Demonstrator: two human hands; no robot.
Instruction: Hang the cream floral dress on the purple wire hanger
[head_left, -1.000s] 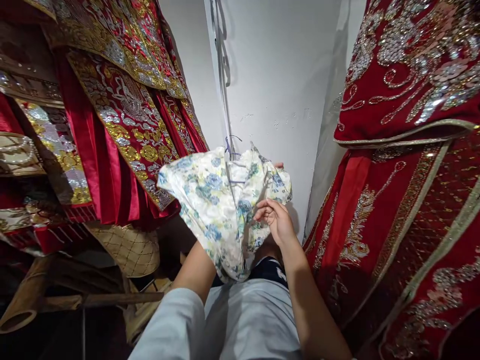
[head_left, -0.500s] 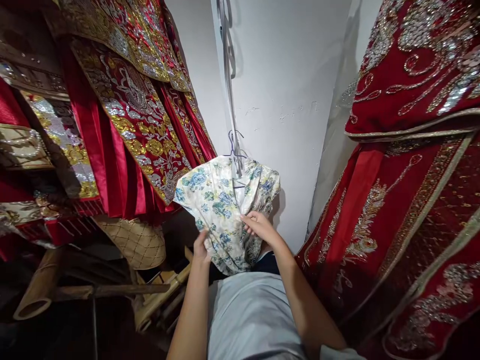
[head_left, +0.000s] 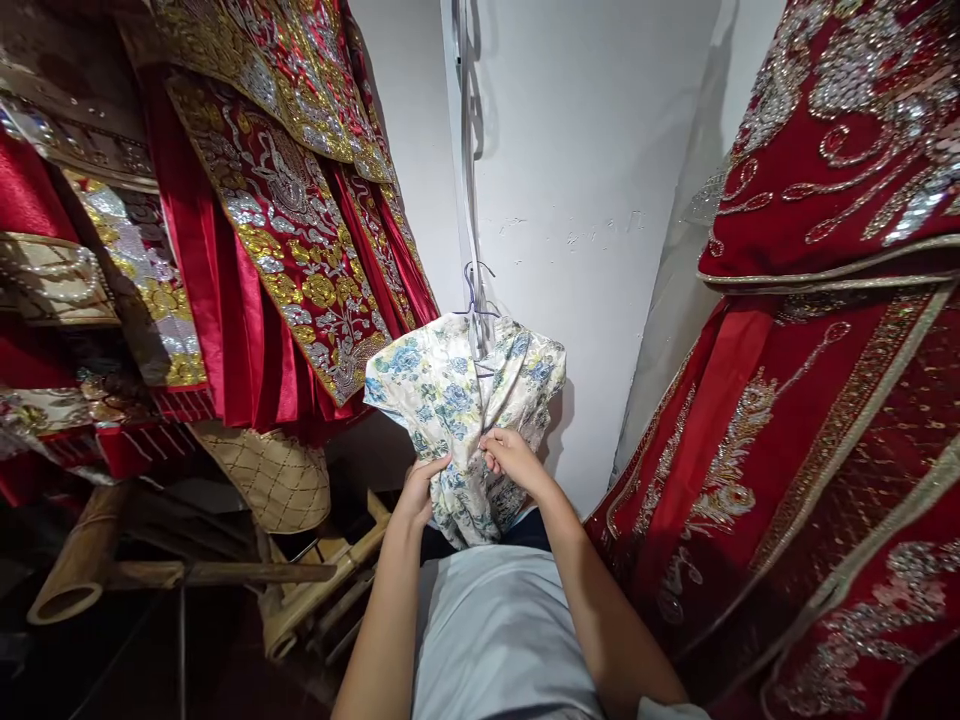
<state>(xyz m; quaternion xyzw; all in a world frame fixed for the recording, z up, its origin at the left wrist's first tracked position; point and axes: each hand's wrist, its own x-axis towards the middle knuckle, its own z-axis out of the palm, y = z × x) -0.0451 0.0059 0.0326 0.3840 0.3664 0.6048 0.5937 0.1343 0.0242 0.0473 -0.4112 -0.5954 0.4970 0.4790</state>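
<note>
A white short-sleeved blouse [head_left: 442,385] with blue and yellow flowers hangs in front of me on a dark purple hanger [head_left: 471,295]. The hanger's hook is up by a narrow pale strip on the wall. My right hand [head_left: 514,458] pinches the blouse's front edge below the V-neck, thumb against fingers. Lower on the left, my left hand [head_left: 421,490] grips the side of the blouse, its thumb lying on the front and its fingers hidden behind the cloth. A second hook shows just behind the first.
Red costumes with gold and silver embroidery [head_left: 300,250] hang at the left. Another red beaded costume [head_left: 750,430] stands close on the right. Bamboo poles [head_left: 225,573] jut out at lower left. Behind the blouse is a pale wall [head_left: 570,130].
My left hand has moved up and inward along the blouse, its thumb now on the front and the cloth more gathered. My right hand keeps its pinch. The view has shifted slightly.
</note>
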